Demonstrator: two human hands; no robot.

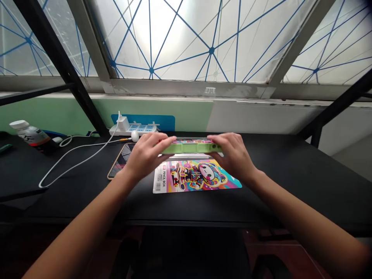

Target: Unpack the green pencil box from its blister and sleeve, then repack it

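Observation:
Between both hands a light green pencil box is held up, its long narrow side toward me. My left hand grips its left end, fingers on top and thumb below. At the other end my right hand holds it the same way. A strip of colourful print shows along the top edge; the box's broad faces are mostly hidden. Below it on the desk lies a bright card printed "PENCIL BOX" with a cartoon figure. Something clear or white shows just under the box, too covered to make out.
A phone lies left of the card, beside a white charging cable. The cable runs to a power strip at the wall. A bottle stands at the far left of the black desk. Black frame bars rise on both sides.

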